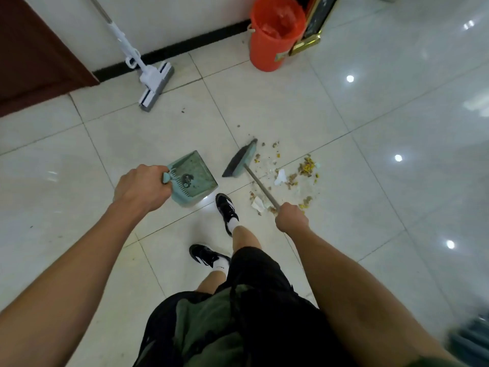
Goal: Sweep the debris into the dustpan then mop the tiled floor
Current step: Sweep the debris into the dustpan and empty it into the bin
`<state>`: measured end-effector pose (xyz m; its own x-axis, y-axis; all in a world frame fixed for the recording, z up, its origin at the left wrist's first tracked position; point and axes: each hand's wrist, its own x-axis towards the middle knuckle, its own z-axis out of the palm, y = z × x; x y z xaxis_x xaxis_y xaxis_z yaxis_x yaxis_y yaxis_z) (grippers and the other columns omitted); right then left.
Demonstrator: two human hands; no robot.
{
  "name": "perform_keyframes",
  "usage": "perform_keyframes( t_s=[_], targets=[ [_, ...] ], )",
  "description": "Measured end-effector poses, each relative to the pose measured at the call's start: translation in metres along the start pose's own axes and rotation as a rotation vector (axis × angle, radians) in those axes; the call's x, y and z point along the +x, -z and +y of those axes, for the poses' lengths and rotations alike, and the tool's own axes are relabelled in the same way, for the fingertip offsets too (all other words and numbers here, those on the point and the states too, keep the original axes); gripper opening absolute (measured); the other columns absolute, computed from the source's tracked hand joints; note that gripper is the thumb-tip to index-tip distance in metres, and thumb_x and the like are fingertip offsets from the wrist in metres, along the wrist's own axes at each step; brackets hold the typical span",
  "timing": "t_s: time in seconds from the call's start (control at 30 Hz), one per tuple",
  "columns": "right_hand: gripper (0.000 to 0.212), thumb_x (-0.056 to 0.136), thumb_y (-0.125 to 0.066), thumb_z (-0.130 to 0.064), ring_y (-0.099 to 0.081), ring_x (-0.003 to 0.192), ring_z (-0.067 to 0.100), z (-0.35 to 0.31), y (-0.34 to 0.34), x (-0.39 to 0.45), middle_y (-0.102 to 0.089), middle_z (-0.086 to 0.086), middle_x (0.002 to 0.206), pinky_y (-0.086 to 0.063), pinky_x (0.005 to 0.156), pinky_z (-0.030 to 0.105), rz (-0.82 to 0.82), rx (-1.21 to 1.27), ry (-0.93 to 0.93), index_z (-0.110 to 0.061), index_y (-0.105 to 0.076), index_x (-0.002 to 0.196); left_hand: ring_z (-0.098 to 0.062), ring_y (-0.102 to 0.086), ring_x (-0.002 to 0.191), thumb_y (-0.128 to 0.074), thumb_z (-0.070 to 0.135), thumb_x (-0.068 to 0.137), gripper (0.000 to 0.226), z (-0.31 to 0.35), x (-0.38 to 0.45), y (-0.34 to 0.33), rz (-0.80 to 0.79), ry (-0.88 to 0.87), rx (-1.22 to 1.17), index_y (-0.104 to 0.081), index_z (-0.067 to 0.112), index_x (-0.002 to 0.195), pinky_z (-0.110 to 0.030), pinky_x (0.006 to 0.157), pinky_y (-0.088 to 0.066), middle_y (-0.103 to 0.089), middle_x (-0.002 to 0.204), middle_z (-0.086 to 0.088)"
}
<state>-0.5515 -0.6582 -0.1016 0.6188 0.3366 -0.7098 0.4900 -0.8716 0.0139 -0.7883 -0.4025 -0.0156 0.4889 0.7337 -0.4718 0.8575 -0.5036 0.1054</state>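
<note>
**Broom and dustpan held over the tiled floor**

Head view: the left hand (141,188) is curled round the handle of a pale green dustpan (193,176), its fingers closed on the grip at the pan's near-left corner. The pan tilts above the tiled floor (370,123), its mouth turned up and away from the person; a few dark bits lie inside it near the comb teeth.

The right hand (291,217) is wrapped in a fist round the thin shaft of the broom (242,160). The shaft runs up and to the left from the fingers to the green broom head, which sits just right of the dustpan and apart from it, bristles pointing down-left.

The debris (296,178), yellow and brown crumbs with some torn white scraps, is scattered on the floor to the right of the broom head and along the shaft, between the head and the right hand. A few stray specks lie farther up, towards the mop.

A white mop (156,83) leans against the wall at upper left, its flat head on the floor. An orange bucket (275,35) stands by the wall at top centre. The person's black shoes (226,210) stand below the dustpan.
</note>
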Motion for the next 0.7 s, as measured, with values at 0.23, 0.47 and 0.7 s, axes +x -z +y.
perform_keyframes(
  t_s=[0.23, 0.47, 0.7],
  targets=[
    [0.021, 0.089, -0.049, -0.011, -0.055, 0.066, 0.021, 0.001, 0.006, -0.010, -0.048, 0.000, 0.074, -0.045, 0.058, 0.032, 0.069, 0.084, 0.027, -0.008, -0.060, 0.106, -0.033, -0.056, 0.072, -0.057, 0.029, 0.089, 0.010, 0.028, 0.012, 0.007, -0.002, -0.076, 0.050, -0.066, 0.026, 0.087, -0.035, 0.065, -0.045, -0.064, 0.083, -0.007],
    [0.028, 0.085, -0.044, -0.009, -0.060, 0.070, 0.024, -0.042, 0.030, 0.025, -0.057, 0.004, 0.082, -0.052, 0.061, 0.033, 0.054, 0.163, 0.109, -0.012, -0.061, 0.107, -0.033, -0.057, 0.072, -0.057, 0.033, 0.089, 0.010, 0.006, 0.034, 0.021, 0.013, -0.032, 0.067, -0.066, 0.028, 0.090, -0.034, 0.064, -0.045, -0.064, 0.083, -0.007],
    [0.017, 0.088, -0.045, -0.005, -0.057, 0.069, 0.021, -0.136, 0.069, 0.097, -0.053, 0.001, 0.075, -0.044, 0.057, 0.027, 0.000, 0.243, 0.198, -0.013, -0.059, 0.094, -0.031, -0.062, 0.074, -0.056, 0.038, 0.091, 0.009, -0.035, 0.079, 0.039, -0.020, 0.094, 0.039, -0.062, 0.032, 0.090, -0.034, 0.066, -0.051, -0.064, 0.082, -0.003]
  ],
)
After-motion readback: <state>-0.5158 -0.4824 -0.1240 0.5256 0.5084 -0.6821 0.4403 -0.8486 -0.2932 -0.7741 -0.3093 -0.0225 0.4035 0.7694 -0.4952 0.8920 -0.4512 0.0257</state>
